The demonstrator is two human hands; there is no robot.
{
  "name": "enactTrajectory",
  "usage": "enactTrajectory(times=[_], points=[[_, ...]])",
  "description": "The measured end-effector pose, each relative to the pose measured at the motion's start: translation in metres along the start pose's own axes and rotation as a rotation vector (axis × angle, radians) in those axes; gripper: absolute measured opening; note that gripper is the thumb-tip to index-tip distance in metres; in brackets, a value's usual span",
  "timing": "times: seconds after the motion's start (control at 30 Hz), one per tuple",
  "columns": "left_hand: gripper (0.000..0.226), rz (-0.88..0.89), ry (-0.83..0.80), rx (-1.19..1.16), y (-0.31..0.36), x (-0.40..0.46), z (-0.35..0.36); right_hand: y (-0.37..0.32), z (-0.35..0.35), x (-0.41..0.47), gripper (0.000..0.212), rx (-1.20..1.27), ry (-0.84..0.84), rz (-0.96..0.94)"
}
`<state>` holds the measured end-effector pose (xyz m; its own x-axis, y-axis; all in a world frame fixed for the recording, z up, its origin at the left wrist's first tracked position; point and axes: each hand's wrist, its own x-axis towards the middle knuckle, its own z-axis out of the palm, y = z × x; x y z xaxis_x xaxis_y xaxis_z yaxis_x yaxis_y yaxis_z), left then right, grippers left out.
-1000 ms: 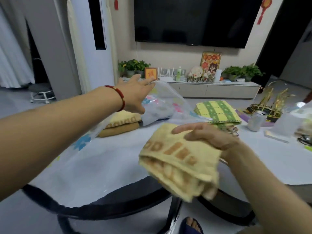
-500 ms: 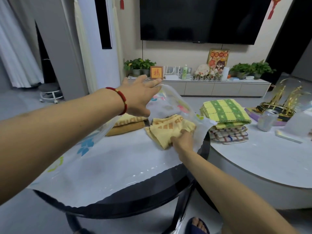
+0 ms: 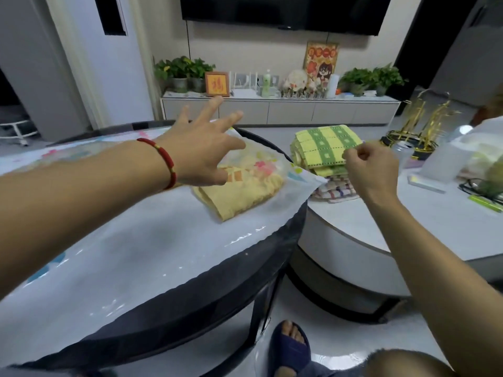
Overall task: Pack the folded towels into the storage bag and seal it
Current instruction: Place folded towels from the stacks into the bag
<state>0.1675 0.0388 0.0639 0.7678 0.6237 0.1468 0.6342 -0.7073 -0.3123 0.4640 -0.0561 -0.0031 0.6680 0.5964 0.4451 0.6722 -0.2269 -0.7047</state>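
Note:
A clear storage bag (image 3: 295, 186) with coloured prints lies flat on the dark round table (image 3: 217, 289). A folded yellow towel (image 3: 239, 198) lies inside it near the open end. My left hand (image 3: 201, 153) hovers over the bag's far part with fingers spread, holding nothing. On the white table to the right sits a folded green-and-yellow towel (image 3: 324, 140) on top of a checked towel (image 3: 334, 190). My right hand (image 3: 370, 170) is at the green towel's near right corner with fingers curled; whether it grips the towel is unclear.
The white table (image 3: 381, 229) also carries a drink can (image 3: 402, 151), a golden ship ornament (image 3: 424, 126), a plastic bag (image 3: 479, 159) and a green pen (image 3: 487, 204). My foot in a blue slipper (image 3: 290, 346) stands between the tables. A TV cabinet (image 3: 280, 110) is behind.
My right hand pushed the yellow towel into the bag, let it go and moved right to the green towel. My left hand let the bag's raised flap drop flat.

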Motion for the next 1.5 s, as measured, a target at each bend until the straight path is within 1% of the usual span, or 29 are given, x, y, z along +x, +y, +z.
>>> enactTrajectory(times=[0.07, 0.13, 0.2, 0.27, 0.33, 0.43, 0.5, 0.57, 0.63, 0.67, 0.73, 0.8, 0.87, 0.97, 1.03, 1.07, 1.13, 1.17, 1.23, 1.27, 1.3, 1.37, 1.4, 1.43, 1.47, 1.5], points=[[0.065, -0.002, 0.012, -0.017, 0.001, 0.008, 0.003, 0.028, 0.015, 0.047, 0.028, -0.205, -0.074, -0.019], [0.062, -0.011, 0.030, -0.042, -0.001, 0.013, 0.005, 0.047, 0.035, 0.086, 0.041, -0.341, -0.172, 0.004], [0.059, -0.024, 0.050, -0.083, -0.002, 0.015, 0.008, 0.059, 0.054, 0.115, 0.055, -0.447, -0.228, 0.068], [0.058, -0.031, 0.077, -0.125, -0.003, 0.016, 0.009, 0.065, 0.070, 0.134, 0.059, -0.488, -0.269, 0.145], [0.058, -0.039, 0.084, -0.161, -0.003, 0.017, 0.010, 0.068, 0.081, 0.141, 0.058, -0.531, -0.273, 0.181], [0.059, -0.058, 0.091, -0.200, -0.001, 0.018, 0.009, 0.065, 0.083, 0.145, 0.057, -0.588, -0.204, 0.067], [0.059, -0.070, 0.103, -0.199, 0.001, 0.016, 0.009, 0.062, 0.079, 0.152, 0.061, -0.498, -0.264, 0.054], [0.057, -0.074, 0.104, -0.190, 0.004, 0.013, 0.010, 0.054, 0.067, 0.160, 0.066, -0.263, -0.328, 0.177], [0.051, -0.073, 0.104, -0.177, 0.004, 0.010, 0.009, 0.047, 0.047, 0.163, 0.066, 0.043, -0.320, 0.345], [0.047, -0.075, 0.104, -0.169, 0.003, 0.007, 0.008, 0.045, 0.035, 0.162, 0.063, 0.208, -0.319, 0.413], [0.038, -0.092, 0.090, -0.141, 0.000, -0.002, 0.006, 0.041, 0.006, 0.151, 0.053, 0.495, -0.362, 0.466], [0.032, -0.113, 0.067, -0.097, -0.003, -0.014, 0.005, 0.035, -0.026, 0.130, 0.040, 0.667, -0.425, 0.475], [0.026, -0.139, 0.051, -0.046, -0.006, -0.030, 0.002, 0.026, -0.060, 0.099, 0.032, 0.796, -0.488, 0.503], [0.024, -0.205, 0.024, 0.090, -0.016, -0.064, 0.000, 0.010, -0.105, 0.043, 0.029, 0.892, -0.614, 0.515], [0.027, -0.255, -0.017, 0.186, -0.026, -0.091, -0.001, -0.004, -0.121, 0.002, 0.032, 0.842, -0.748, 0.475], [0.028, -0.271, -0.059, 0.215, -0.031, -0.101, -0.002, -0.012, -0.123, -0.018, 0.039, 0.792, -0.829, 0.451], [0.032, -0.279, -0.169, 0.248, -0.043, -0.119, -0.004, -0.034, -0.114, -0.057, 0.054, 0.698, -0.992, 0.406], [0.037, -0.272, -0.212, 0.248, -0.049, -0.125, -0.007, -0.048, -0.103, -0.076, 0.056, 0.667, -1.066, 0.376], [0.053, -0.272, -0.228, 0.208, -0.057, -0.134, -0.017, -0.082, -0.071, -0.109, 0.047, 0.668, -1.171, 0.309], [0.060, -0.272, -0.204, 0.198, -0.060, -0.136, -0.024, -0.098, -0.051, -0.122, 0.040, 0.710, -1.171, 0.279], [0.064, -0.271, -0.179, 0.196, -0.063, -0.136, -0.032, -0.113, -0.030, -0.135, 0.033, 0.765, -1.113, 0.261], [0.070, -0.284, -0.151, 0.184, -0.068, -0.134, -0.046, -0.137, 0.017, -0.161, 0.027, 0.883, -0.900, 0.288], [0.071, -0.300, -0.150, 0.173, -0.071, -0.134, -0.052, -0.144, 0.042, -0.175, 0.027, 0.907, -0.792, 0.322], [0.072, -0.312, -0.153, 0.164, -0.074, -0.134, -0.058, -0.148, 0.067, -0.190, 0.029, 0.876, -0.719, 0.346], [0.072, -0.320, -0.155, 0.159, -0.076, -0.134, -0.061, -0.149, 0.091, -0.206, 0.033, 0.824, -0.701, 0.365], [0.072, -0.326, -0.156, 0.157, -0.077, -0.133, -0.063, -0.148, 0.113, -0.219, 0.037, 0.773, -0.732, 0.397]])
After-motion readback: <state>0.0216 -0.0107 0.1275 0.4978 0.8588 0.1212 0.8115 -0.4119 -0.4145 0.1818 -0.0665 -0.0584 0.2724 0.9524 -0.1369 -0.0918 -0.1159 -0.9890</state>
